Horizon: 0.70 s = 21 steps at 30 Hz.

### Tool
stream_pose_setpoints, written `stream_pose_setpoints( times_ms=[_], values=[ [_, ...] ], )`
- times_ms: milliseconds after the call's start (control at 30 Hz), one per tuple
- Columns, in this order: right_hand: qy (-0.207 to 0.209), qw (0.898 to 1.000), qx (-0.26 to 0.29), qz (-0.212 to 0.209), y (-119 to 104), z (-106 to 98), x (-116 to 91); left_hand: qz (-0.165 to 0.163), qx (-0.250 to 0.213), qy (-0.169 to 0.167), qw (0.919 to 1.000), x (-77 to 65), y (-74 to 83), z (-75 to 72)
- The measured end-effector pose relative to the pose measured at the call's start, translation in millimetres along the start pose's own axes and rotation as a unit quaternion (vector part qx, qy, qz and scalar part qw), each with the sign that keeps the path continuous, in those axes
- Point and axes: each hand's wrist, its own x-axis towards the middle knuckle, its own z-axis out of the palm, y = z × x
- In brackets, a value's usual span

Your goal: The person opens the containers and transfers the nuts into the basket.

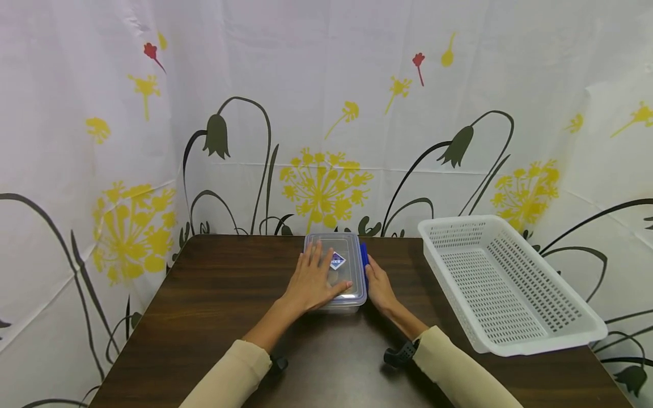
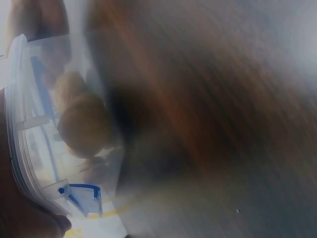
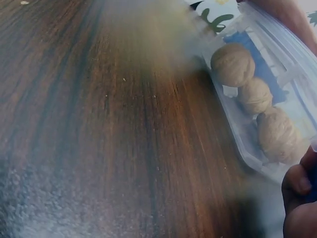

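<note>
A clear lidded plastic container (image 1: 349, 249) holds several walnuts (image 3: 233, 65), seen through its walls. My left hand (image 1: 313, 277) lies on the lid with its fingers spread and straight. At the container's right side, my right hand (image 1: 380, 288) touches a blue latch flap (image 1: 364, 263) that stands out from the lid's edge. The right wrist view catches its fingertips (image 3: 298, 179) against the blue plastic. Another latch flap (image 2: 86, 198) juts out from the container in the left wrist view. My right thumb is hard to make out.
A white perforated basket (image 1: 492, 303) stands on the right of the dark wooden table (image 1: 219, 283). Behind the table hangs a white curtain (image 1: 326, 85) with flower prints. Each wrist wears a black strap (image 1: 400, 354).
</note>
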Motion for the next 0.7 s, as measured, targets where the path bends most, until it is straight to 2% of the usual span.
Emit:
stream_pose_setpoints(
  times_ms=[133, 433, 600, 700],
  values=[
    [0.009, 1.000, 0.014, 0.026, -0.9, -1.6, -1.6, 0.001, 0.002, -0.003, 1.0000, -0.6, 1.5, -1.9],
    [0.020, 0.999, -0.031, 0.037, -3.0, -4.6, -3.2, -0.006, -0.017, 0.001, 0.9998, -4.3, 8.4, -10.9],
    [0.032, 0.995, -0.082, 0.055, -0.2, -7.6, -1.8, -0.010, -0.023, 0.000, 0.9997, -4.1, 8.1, -10.3],
    [0.035, 0.991, -0.119, 0.050, -1.2, -8.8, 0.4, -0.012, -0.029, 0.001, 0.9995, -2.8, 7.1, -10.2]
  ],
)
